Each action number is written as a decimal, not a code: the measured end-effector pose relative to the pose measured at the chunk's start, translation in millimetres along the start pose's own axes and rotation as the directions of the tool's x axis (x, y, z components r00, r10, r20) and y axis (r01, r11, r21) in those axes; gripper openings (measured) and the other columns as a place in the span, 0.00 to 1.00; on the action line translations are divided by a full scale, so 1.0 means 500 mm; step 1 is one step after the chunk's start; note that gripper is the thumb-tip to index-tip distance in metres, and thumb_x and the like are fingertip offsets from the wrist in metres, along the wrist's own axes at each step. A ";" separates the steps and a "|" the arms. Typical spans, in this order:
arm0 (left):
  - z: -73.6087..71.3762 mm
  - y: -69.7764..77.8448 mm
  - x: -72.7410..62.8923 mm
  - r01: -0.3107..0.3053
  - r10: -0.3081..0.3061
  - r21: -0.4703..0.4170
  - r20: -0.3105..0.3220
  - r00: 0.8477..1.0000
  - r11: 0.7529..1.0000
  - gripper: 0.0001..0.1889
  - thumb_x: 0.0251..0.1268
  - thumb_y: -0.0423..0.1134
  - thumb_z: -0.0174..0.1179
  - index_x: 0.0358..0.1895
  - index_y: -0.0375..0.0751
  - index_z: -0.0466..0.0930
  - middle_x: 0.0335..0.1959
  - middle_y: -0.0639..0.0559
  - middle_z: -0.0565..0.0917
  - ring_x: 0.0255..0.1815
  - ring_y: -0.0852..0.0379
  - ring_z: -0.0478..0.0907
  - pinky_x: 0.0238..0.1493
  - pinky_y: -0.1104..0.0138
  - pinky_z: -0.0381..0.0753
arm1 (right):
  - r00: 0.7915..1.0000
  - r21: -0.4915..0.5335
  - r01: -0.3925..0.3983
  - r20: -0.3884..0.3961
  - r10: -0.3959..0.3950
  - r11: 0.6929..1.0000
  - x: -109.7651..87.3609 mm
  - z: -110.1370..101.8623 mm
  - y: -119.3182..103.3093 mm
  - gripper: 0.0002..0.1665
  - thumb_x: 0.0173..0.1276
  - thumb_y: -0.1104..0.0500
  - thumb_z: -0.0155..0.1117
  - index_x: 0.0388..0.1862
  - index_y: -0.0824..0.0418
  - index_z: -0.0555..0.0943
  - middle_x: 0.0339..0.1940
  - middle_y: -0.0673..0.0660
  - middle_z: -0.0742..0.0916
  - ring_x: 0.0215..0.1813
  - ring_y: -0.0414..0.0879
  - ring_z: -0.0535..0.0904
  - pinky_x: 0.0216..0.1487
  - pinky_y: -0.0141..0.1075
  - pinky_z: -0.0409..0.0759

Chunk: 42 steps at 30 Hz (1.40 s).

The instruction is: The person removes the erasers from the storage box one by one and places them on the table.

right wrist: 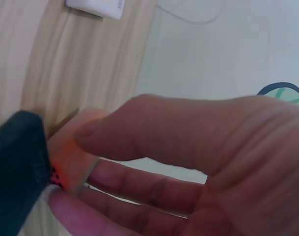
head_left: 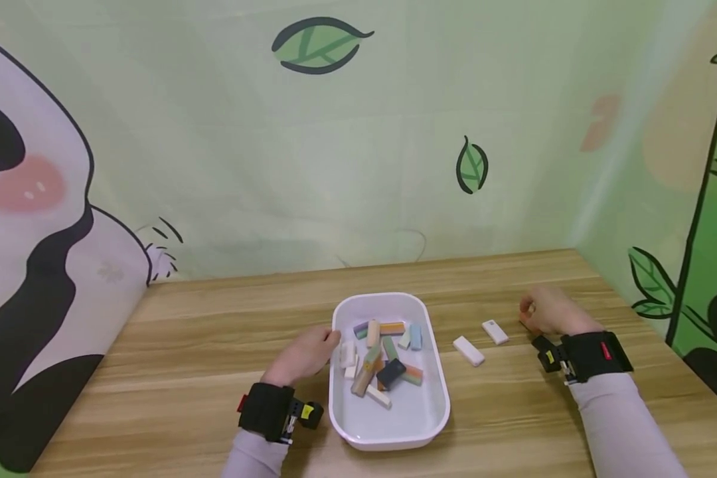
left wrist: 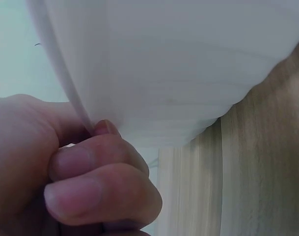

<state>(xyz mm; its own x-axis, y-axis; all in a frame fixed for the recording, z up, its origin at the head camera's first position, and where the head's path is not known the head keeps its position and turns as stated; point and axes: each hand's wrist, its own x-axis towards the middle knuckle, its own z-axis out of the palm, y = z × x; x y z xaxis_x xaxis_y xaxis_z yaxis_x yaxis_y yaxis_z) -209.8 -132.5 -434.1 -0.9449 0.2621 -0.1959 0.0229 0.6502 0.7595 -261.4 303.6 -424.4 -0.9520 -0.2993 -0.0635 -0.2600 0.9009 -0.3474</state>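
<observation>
My left hand [head_left: 303, 355] is at the left side of a white plastic tub [head_left: 391, 435]. In the left wrist view its thumb and curled fingers pinch the tub's rim [left wrist: 66, 69]. Inside the tub lie several small coloured blocks [head_left: 388, 348], white, green, orange, brown and black. My right hand [head_left: 552, 311] is above the table to the right. In the right wrist view its thumb and fingers pinch an orange block [right wrist: 78, 147], mostly hidden in the head view. Two white blocks, one [head_left: 469, 350] nearer the tub and another [head_left: 494, 332] nearer that hand, lie flat on the table.
The wooden table [head_left: 215, 332] ends against a green printed cloth backdrop [head_left: 245, 166] behind and at both sides. A dark, blurred shape [right wrist: 16, 172] fills the lower left of the right wrist view; what it is I cannot tell.
</observation>
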 end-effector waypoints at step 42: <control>-0.036 -0.007 -0.006 -0.032 0.036 -0.028 0.176 0.984 0.999 0.19 0.78 0.44 0.47 0.29 0.37 0.78 0.14 0.53 0.67 0.14 0.57 0.63 0.20 0.67 0.57 | 0.953 -0.035 0.293 -0.074 -0.294 0.956 -0.064 -0.041 -0.293 0.19 0.66 0.61 0.65 0.55 0.63 0.80 0.37 0.54 0.83 0.35 0.46 0.77 0.33 0.38 0.76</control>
<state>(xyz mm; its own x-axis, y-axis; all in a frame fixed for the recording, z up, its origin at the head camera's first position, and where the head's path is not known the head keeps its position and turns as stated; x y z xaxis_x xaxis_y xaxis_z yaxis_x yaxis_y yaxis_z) -212.7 -148.4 -425.0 -0.8712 0.4070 -0.2746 0.0438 0.6215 0.7822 -196.1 187.8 -352.4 -0.8425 -0.5271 0.1111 -0.5327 0.7844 -0.3179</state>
